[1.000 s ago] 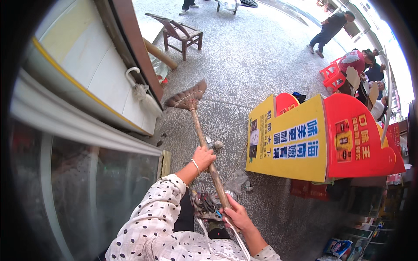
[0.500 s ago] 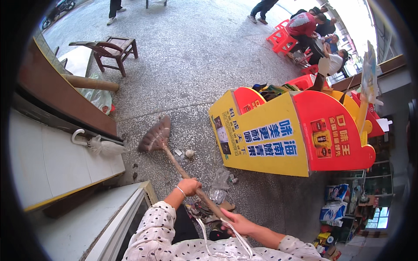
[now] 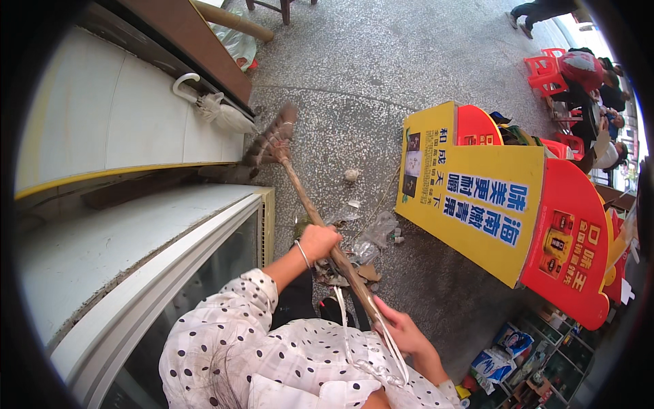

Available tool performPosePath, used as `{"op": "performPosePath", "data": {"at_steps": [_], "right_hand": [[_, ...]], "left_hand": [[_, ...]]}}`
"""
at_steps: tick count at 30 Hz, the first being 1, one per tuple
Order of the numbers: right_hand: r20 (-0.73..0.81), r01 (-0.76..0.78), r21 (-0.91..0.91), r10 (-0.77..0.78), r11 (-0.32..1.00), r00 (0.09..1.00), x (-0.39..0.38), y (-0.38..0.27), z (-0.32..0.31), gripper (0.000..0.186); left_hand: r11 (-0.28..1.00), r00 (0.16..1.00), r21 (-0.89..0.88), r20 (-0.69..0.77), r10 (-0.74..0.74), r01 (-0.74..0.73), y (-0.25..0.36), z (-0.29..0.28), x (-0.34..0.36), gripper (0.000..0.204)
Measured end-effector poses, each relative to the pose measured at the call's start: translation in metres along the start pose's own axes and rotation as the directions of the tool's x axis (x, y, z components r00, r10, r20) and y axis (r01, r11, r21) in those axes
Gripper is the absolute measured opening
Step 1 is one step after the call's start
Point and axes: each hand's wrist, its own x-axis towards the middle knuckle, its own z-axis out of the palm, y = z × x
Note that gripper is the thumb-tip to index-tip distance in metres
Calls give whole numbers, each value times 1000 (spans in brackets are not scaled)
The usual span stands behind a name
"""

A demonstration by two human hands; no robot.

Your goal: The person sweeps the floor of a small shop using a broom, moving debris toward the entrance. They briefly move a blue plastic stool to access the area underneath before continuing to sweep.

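While both hands grip the long wooden-handled broom (image 3: 300,191), left hand (image 3: 317,241) leads, right hand (image 3: 403,330) at five o'clock, bristles at eleven o'clock.

My left hand (image 3: 318,242) and right hand (image 3: 398,328) grip the broom (image 3: 272,140) handle at frame centre; its head lies upper left, litter (image 3: 371,235) beside a yellow stand (image 3: 477,198).

The broom (image 3: 286,163) has a matt wooden handle and a coarse, fibrous brown head; the pavement (image 3: 381,75) is rough speckled grey stone; litter (image 3: 371,238) near the handle looks like crinkled clear plastic and torn cardboard; the stand (image 3: 477,198) shows glossy yellow and red panels; the sleeve (image 3: 231,313) is soft dotted cloth.
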Motion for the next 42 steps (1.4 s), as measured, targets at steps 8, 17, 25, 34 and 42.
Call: {"op": "performPosePath", "data": {"at_steps": [8,17,25,34,42], "right_hand": [[-153,21,-492,-110,870,982,-22,17,-12,69],[-237,-199,-192,152,961,960,-145,-48,-14,66],[24,142,-384,-144,912,989,38,-23,4,66],[-289,-200,-603,22,773,957,-103,-87,-18,66],[-506,-30,294,183,955,843,-76,-39,-35,65]], "left_hand": [[961,999,-275,-40,-2,-9,44,70,8,14],[915,982,-357,-76,170,-186,142,-4,6,17],[963,976,-181,-46,-213,202,-28,33,-26,11],[857,961,-475,-266,77,-200,116,19,48,27],[848,888,-368,-400,225,-381,128,-13,142,29]]}}
